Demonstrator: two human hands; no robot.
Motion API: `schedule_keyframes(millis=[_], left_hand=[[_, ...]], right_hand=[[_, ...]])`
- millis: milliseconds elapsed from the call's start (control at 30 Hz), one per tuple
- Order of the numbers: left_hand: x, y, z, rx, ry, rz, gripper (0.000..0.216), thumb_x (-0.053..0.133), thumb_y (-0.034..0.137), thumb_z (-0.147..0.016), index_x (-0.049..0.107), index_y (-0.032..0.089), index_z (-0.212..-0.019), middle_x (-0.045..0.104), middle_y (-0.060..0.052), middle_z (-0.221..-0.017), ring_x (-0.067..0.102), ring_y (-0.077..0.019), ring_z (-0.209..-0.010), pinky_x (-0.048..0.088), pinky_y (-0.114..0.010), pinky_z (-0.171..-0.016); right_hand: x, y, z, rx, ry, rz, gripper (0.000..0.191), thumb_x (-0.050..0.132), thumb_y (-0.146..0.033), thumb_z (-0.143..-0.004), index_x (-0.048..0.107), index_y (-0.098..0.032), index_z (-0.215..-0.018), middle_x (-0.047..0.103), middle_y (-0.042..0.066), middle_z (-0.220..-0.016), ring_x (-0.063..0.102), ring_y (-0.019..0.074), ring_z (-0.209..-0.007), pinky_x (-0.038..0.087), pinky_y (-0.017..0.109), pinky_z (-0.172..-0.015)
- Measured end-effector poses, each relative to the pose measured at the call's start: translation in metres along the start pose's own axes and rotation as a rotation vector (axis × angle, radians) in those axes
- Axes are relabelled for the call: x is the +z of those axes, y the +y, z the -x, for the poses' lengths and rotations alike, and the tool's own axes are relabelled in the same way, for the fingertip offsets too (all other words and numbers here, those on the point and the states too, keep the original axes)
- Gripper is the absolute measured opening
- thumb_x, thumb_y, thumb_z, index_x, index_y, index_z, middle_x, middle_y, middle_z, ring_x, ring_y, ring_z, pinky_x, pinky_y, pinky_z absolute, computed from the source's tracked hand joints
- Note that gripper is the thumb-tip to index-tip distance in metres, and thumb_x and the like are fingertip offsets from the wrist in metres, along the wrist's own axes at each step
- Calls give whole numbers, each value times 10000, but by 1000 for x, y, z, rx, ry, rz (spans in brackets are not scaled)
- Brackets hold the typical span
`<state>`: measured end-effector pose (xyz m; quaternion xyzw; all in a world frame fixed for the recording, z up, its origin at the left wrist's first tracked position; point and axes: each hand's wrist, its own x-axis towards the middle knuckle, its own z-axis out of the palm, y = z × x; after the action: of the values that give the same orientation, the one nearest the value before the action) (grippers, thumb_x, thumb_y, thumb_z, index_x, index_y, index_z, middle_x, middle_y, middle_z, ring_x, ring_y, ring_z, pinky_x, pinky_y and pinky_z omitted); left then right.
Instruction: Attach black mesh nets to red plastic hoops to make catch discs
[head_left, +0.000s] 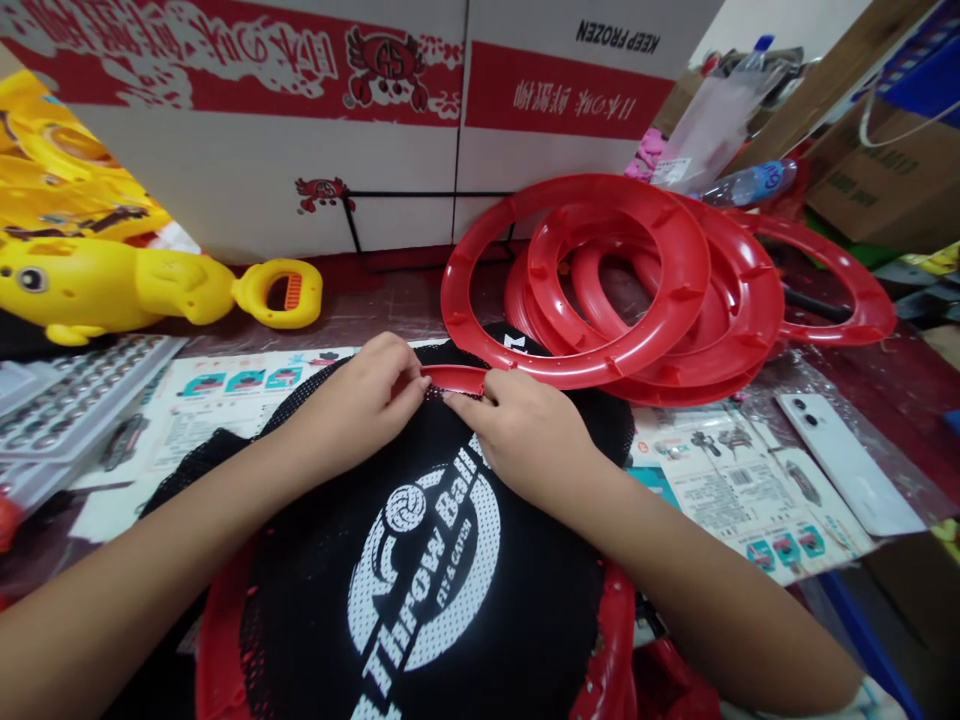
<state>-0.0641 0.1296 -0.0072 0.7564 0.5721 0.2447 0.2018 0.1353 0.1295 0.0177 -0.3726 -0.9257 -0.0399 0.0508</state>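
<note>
The head camera shows both hands at the far edge of a black mesh cloth [315,590], which is spread below the fingers and printed in white with "Throw Ball". The left hand [360,405] has its thumb and fingers pinched together on the cloth's edge; the right hand [529,430] has its fingers bent over that edge, gripping it, with one finger pointing toward the left hand. What lies under the fingertips is partly hidden. Between the two sets of fingers runs a short red rim [454,379], with cloth along its near side. Nearer the person than the fingers, a red ring [616,640] shows on both sides of the cloth.

Just beyond the right fingers is an overlapping pile of red rings [686,270]. Well to the left of the left fingers lies a yellow toy [165,285] with a looped handle, and nearer than it a tray of round shiny pieces [90,400]. Printed sheets [739,485] lie to either side of the fingers on the dark red worktop [397,305]. Far to the right of the right fingers is a white phone [847,465]; beyond both hands stands a white and red carton [247,180].
</note>
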Motion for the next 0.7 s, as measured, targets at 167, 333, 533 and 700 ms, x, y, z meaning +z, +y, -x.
schedule_keyframes(millis=[167,333,533,700], left_hand=[[1,-2,-1,-33,9,2,120,459,267,-851,481,204,-752,527,-47,-857,527,-196,-777,448,-353,-710],[1,-2,0,-64,23,92,142,486,292,-809,498,203,-698,543,-45,-875,534,-199,-804,443,-357,-746],[2,-5,-1,-110,0,167,193,515,344,-800,496,204,-668,559,-55,-930,548,-203,-849,447,-363,-782],[-3,-16,-4,-204,-118,298,226,575,409,-788,592,191,-732,626,-57,-961,590,-218,-873,469,-360,-784]], right_hand=[[-1,-2,0,-1,-13,40,341,447,-182,-946,672,-269,-1187,595,80,-823,495,187,-714,226,308,-556],[-7,-3,-1,-51,-109,81,449,400,-176,-969,509,-307,-1384,623,92,-876,543,208,-759,277,315,-578],[-8,-3,-2,-49,-134,95,417,380,-190,-978,543,-273,-1353,636,99,-875,571,224,-800,292,317,-580],[-6,-2,-1,-85,-105,79,388,395,-177,-970,590,-243,-1299,638,93,-844,570,217,-787,278,326,-592]])
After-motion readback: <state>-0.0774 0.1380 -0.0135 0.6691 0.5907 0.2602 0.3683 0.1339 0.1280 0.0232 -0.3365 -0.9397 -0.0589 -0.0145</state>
